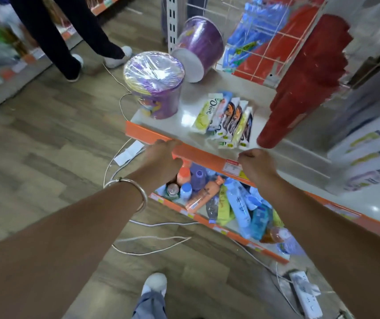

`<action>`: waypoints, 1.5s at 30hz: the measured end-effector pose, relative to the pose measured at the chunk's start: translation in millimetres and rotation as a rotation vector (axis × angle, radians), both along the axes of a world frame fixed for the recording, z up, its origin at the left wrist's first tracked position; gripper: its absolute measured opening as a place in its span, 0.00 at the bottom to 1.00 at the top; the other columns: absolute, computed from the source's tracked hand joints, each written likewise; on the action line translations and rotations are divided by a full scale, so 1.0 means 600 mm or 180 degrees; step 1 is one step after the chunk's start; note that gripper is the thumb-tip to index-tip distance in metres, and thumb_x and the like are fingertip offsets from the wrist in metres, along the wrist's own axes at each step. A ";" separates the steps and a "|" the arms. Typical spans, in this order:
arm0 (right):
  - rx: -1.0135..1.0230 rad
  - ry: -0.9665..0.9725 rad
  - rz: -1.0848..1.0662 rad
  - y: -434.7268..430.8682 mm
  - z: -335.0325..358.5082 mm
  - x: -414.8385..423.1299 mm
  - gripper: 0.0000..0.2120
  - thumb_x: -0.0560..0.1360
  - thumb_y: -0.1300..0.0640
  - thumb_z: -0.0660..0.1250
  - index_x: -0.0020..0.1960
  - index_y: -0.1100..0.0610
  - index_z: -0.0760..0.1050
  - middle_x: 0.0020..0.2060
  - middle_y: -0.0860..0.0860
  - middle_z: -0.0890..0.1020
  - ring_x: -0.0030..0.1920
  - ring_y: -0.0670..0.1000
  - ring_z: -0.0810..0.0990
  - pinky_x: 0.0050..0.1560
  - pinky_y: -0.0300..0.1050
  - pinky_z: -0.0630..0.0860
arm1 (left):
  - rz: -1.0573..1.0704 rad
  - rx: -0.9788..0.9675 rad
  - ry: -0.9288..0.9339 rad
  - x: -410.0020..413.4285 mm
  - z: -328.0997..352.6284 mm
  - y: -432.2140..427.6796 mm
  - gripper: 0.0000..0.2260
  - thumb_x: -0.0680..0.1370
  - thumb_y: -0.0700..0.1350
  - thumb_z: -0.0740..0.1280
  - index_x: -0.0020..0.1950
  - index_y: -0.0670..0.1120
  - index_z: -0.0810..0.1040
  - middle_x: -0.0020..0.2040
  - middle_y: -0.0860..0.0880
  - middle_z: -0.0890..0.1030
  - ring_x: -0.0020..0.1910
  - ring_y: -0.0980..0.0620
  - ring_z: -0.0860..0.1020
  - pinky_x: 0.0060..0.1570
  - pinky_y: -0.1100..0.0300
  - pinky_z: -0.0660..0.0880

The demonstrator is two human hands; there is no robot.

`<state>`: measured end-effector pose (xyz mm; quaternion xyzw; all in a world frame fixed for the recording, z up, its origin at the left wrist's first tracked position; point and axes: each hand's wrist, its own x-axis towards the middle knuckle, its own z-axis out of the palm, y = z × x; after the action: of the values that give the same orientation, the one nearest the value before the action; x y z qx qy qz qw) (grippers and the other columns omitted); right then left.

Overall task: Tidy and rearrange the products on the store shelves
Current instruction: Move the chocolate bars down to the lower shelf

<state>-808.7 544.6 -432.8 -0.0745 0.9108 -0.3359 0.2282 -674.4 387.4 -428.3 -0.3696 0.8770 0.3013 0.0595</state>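
Note:
My left hand point(161, 157) and my right hand point(257, 165) both hover at the orange front edge of the white shelf point(184, 120), fingers curled, nothing seen in them. On the shelf a purple tub point(154, 88) stands upright at the left corner, and a second purple tub point(199, 49) lies tipped behind it. A row of flat snack packets point(227, 118), one marked Dove, lies just beyond my hands. The lower shelf point(230, 236) holds a jumble of bottles and tubes point(219, 201).
A red tapered object point(306, 84) leans over the shelf at the right, beside a wire rack with blue packets point(253, 35). White cables point(152, 245) and a power strip point(306, 293) lie on the wooden floor. Another person's legs point(69, 42) stand at the far left.

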 end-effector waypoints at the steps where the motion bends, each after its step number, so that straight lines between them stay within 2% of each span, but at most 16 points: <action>1: 0.0087 0.0064 -0.0006 -0.012 0.004 -0.005 0.12 0.76 0.57 0.61 0.54 0.59 0.79 0.51 0.60 0.82 0.53 0.59 0.78 0.48 0.45 0.71 | -0.0060 0.0024 0.0022 -0.004 -0.002 -0.006 0.24 0.75 0.43 0.64 0.70 0.53 0.68 0.66 0.42 0.71 0.65 0.41 0.69 0.64 0.50 0.68; 3: 0.0142 0.0087 -0.0073 -0.037 0.009 -0.017 0.11 0.75 0.56 0.61 0.49 0.60 0.79 0.45 0.59 0.81 0.49 0.60 0.79 0.48 0.46 0.72 | -0.0211 0.0048 0.0108 -0.013 -0.007 -0.017 0.24 0.75 0.42 0.63 0.71 0.52 0.68 0.67 0.43 0.71 0.65 0.42 0.69 0.66 0.52 0.67; 5: 0.0090 0.0006 -0.0269 -0.058 0.010 -0.028 0.10 0.72 0.54 0.63 0.36 0.59 0.74 0.33 0.56 0.76 0.40 0.58 0.75 0.42 0.47 0.70 | -0.0313 0.0063 0.0179 -0.021 -0.011 -0.028 0.23 0.75 0.41 0.63 0.70 0.51 0.68 0.66 0.42 0.71 0.66 0.42 0.69 0.66 0.53 0.67; 6: 0.0091 -0.0029 -0.0370 -0.067 0.007 -0.033 0.11 0.71 0.51 0.64 0.36 0.59 0.71 0.32 0.54 0.74 0.38 0.56 0.73 0.41 0.46 0.68 | -0.0314 0.0073 0.0197 -0.025 -0.013 -0.034 0.23 0.75 0.41 0.63 0.70 0.50 0.69 0.66 0.41 0.71 0.65 0.42 0.69 0.65 0.53 0.68; 9: 0.0057 -0.0122 -0.0539 -0.086 -0.007 -0.044 0.17 0.65 0.44 0.66 0.45 0.56 0.72 0.39 0.55 0.74 0.40 0.54 0.73 0.40 0.45 0.67 | -0.0233 0.0146 0.0298 -0.030 -0.017 -0.047 0.23 0.74 0.39 0.62 0.69 0.50 0.70 0.64 0.41 0.70 0.64 0.42 0.69 0.63 0.55 0.67; 12: 0.0027 -0.0172 -0.0728 -0.098 -0.009 -0.046 0.24 0.60 0.42 0.65 0.50 0.56 0.71 0.45 0.56 0.73 0.44 0.54 0.74 0.41 0.46 0.68 | -0.0145 0.0273 0.0420 -0.033 -0.018 -0.057 0.22 0.74 0.39 0.62 0.69 0.50 0.70 0.63 0.41 0.70 0.64 0.42 0.68 0.65 0.53 0.66; 16: 0.0015 -0.0301 -0.1051 -0.120 -0.009 -0.055 0.38 0.64 0.41 0.71 0.66 0.62 0.66 0.61 0.56 0.74 0.61 0.58 0.74 0.58 0.50 0.74 | -0.0224 0.0243 0.0485 -0.043 -0.018 -0.067 0.23 0.74 0.39 0.62 0.68 0.51 0.70 0.62 0.41 0.71 0.62 0.41 0.70 0.65 0.52 0.67; 18: 0.0020 -0.0285 -0.1099 -0.132 -0.006 -0.057 0.41 0.61 0.40 0.73 0.66 0.62 0.66 0.60 0.56 0.75 0.61 0.58 0.75 0.60 0.52 0.74 | -0.0247 0.0235 0.0524 -0.051 -0.019 -0.069 0.22 0.74 0.39 0.62 0.68 0.51 0.71 0.61 0.41 0.71 0.60 0.40 0.71 0.65 0.51 0.67; 23: -0.0039 -0.0277 -0.0774 -0.143 -0.003 -0.067 0.21 0.65 0.49 0.74 0.55 0.57 0.77 0.45 0.51 0.79 0.48 0.52 0.79 0.51 0.43 0.76 | -0.0300 0.0296 0.0653 -0.069 -0.017 -0.073 0.22 0.75 0.39 0.62 0.69 0.50 0.70 0.61 0.41 0.71 0.60 0.40 0.70 0.65 0.49 0.66; 27: -0.0040 -0.0263 -0.0661 -0.144 0.009 -0.067 0.09 0.67 0.53 0.72 0.42 0.56 0.75 0.36 0.49 0.76 0.43 0.52 0.77 0.46 0.42 0.74 | -0.0180 0.0301 0.0732 -0.078 -0.022 -0.084 0.22 0.74 0.39 0.62 0.68 0.51 0.71 0.61 0.41 0.71 0.60 0.39 0.70 0.65 0.48 0.67; 30: 0.0061 -0.0088 -0.0543 -0.141 0.011 -0.067 0.10 0.68 0.54 0.70 0.43 0.58 0.73 0.35 0.50 0.75 0.39 0.52 0.75 0.42 0.42 0.72 | -0.0101 0.0309 0.0771 -0.080 -0.024 -0.088 0.22 0.74 0.40 0.63 0.68 0.51 0.72 0.62 0.40 0.71 0.61 0.39 0.68 0.66 0.48 0.66; 34: -0.0206 -0.0171 -0.0662 -0.128 0.016 -0.063 0.12 0.69 0.54 0.68 0.32 0.55 0.67 0.29 0.49 0.71 0.30 0.47 0.70 0.30 0.39 0.65 | -0.0004 0.0253 0.0817 -0.079 -0.017 -0.090 0.22 0.74 0.40 0.63 0.69 0.50 0.71 0.64 0.39 0.70 0.63 0.37 0.68 0.68 0.49 0.64; 36: -0.0373 -0.0241 -0.0869 -0.120 0.017 -0.054 0.12 0.68 0.53 0.68 0.32 0.55 0.68 0.30 0.49 0.73 0.31 0.48 0.73 0.32 0.39 0.69 | 0.0136 0.0235 0.0849 -0.076 -0.014 -0.092 0.22 0.75 0.41 0.63 0.69 0.51 0.70 0.65 0.40 0.69 0.62 0.38 0.68 0.67 0.50 0.64; 39: -0.0612 -0.0367 -0.1126 -0.104 0.019 -0.034 0.11 0.67 0.52 0.69 0.34 0.55 0.70 0.34 0.52 0.78 0.36 0.52 0.78 0.39 0.46 0.77 | 0.0229 0.0212 0.0845 -0.063 -0.001 -0.086 0.23 0.76 0.41 0.62 0.70 0.52 0.68 0.65 0.40 0.68 0.63 0.39 0.66 0.66 0.51 0.63; 42: -0.0627 -0.0380 -0.0980 -0.086 0.027 -0.014 0.12 0.69 0.52 0.69 0.35 0.58 0.71 0.31 0.51 0.74 0.31 0.50 0.72 0.32 0.42 0.69 | 0.0323 0.0094 0.1008 -0.043 0.018 -0.082 0.22 0.74 0.41 0.63 0.68 0.51 0.71 0.64 0.41 0.69 0.64 0.41 0.68 0.66 0.53 0.64; 45: -0.0597 -0.0374 -0.0805 -0.069 0.053 0.011 0.15 0.69 0.50 0.70 0.46 0.62 0.74 0.34 0.53 0.75 0.35 0.52 0.74 0.38 0.43 0.69 | 0.0450 -0.0041 0.1151 -0.016 0.065 -0.070 0.21 0.74 0.40 0.63 0.66 0.50 0.73 0.62 0.40 0.70 0.62 0.40 0.68 0.64 0.54 0.66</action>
<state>-802.2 503.5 -401.0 0.0395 0.8626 -0.4493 0.2290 -683.7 345.3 -389.6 -0.3704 0.8471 0.3606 -0.1227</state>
